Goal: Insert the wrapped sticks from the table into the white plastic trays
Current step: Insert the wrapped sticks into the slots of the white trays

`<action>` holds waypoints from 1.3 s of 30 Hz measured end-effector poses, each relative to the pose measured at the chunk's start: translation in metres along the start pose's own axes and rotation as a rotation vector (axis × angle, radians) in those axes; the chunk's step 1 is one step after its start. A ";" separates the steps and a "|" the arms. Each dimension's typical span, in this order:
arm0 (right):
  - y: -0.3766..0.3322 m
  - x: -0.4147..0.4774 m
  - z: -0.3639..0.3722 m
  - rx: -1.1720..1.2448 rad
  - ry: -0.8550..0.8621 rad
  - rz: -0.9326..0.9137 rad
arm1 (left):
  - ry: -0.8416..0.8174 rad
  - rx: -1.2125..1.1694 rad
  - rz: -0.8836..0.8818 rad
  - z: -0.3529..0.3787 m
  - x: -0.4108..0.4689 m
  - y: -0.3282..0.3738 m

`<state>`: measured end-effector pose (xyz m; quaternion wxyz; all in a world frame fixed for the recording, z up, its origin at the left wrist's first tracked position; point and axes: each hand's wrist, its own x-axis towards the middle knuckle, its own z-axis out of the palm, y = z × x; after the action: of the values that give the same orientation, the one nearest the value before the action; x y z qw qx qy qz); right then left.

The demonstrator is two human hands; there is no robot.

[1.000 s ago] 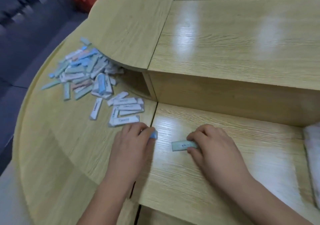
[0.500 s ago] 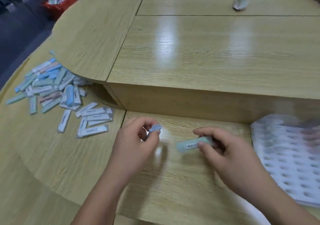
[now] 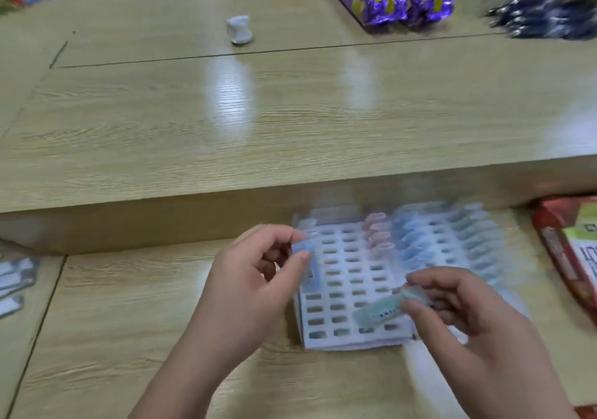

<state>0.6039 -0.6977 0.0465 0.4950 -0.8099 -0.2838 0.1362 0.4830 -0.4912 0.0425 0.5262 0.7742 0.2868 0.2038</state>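
**White tray now under both hands, a stick in each**

White plastic tray fills the near right of the lower table, a change from half a second ago, when it sat only at the right edge of the view, and from a second ago, when both hands were flat on the wood picking sticks up. Both hands have carried their sticks across to the tray and lifted them off the table.

The left hand pinches a blue wrapped stick between thumb and fingertips, held roughly upright over the tray's left edge. The right hand has thumb and fingers closed on one end of a pale green wrapped stick, which lies tilted above the tray's near rows, its free end pointing left. Motion blur hides whether either stick touches the tray.

The tray's far right columns already hold sticks, pink, then blue and greenish ones; the left and near slots look empty. More loose sticks wait at the far left edge.

Judging from this, pickup is done and insertion is the step in hand: each stick needs turning end-down and lining up with an empty slot, the green one needing the bigger turn. The slots are narrow, so a slanted entry could jam on a rim.
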 end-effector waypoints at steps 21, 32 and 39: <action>0.095 0.032 -0.116 -0.097 0.255 -0.011 | -0.100 0.034 0.032 0.117 0.021 0.043; 0.104 0.027 -0.133 -0.148 0.330 -0.166 | -0.118 0.223 0.154 0.132 0.016 0.044; 0.110 0.014 -0.140 -0.256 0.297 -0.278 | -0.092 0.387 0.215 0.138 0.015 0.039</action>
<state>0.7211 -0.8290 0.0165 0.4387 -0.8302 -0.3316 -0.0910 0.5889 -0.5884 0.0287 0.3555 0.8954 0.2122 0.1641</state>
